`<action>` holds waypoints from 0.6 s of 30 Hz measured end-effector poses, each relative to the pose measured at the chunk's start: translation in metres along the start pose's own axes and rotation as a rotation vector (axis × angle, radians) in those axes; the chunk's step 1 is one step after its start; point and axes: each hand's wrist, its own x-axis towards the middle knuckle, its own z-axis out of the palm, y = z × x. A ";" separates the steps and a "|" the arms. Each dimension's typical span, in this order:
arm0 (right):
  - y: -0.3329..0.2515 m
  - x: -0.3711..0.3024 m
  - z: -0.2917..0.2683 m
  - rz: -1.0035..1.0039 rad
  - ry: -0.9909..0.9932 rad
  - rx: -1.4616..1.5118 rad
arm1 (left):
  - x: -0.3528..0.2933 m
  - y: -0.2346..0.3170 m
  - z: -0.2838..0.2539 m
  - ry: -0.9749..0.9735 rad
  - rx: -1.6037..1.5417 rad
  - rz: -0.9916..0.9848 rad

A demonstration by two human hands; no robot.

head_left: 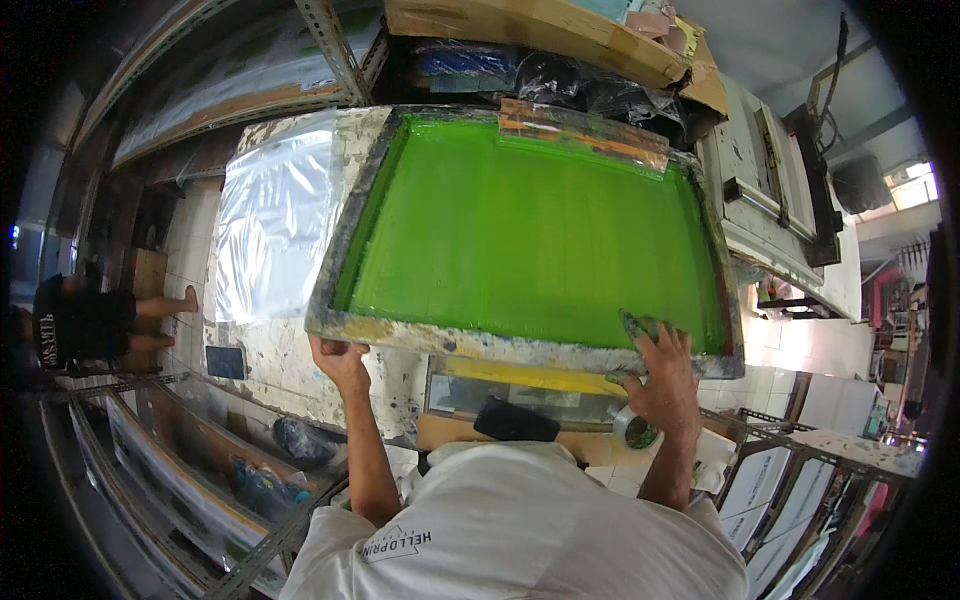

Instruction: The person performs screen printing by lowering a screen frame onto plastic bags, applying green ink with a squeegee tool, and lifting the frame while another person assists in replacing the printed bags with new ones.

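Note:
A large screen printing frame (480, 342), its rim blotched with dried ink, lies in front of me. Bright green (530, 235) covers its inner face. My left hand (343, 365) grips the near left corner, the fingers partly hidden under the rim. My right hand (663, 375) is closed over the near rim toward the right corner, thumb on the near side. Green smears mark its fingertips, and I cannot tell whether a small rag is there too. Across the far rim rests a squeegee (585, 135) with an orange-brown, ink-stained bar.
Clear plastic sheeting (280, 215) lies left of the frame, near a dark flat rectangle (225, 362). A tape roll (635, 430) and a black object (515, 420) sit close to my body. Cardboard (540, 35) stands behind; racks (190, 480) flank me. Another person (85, 320) is far left.

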 end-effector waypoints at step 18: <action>0.090 0.366 0.067 -0.384 0.233 -0.066 | -0.034 -0.062 -0.006 0.145 0.082 0.008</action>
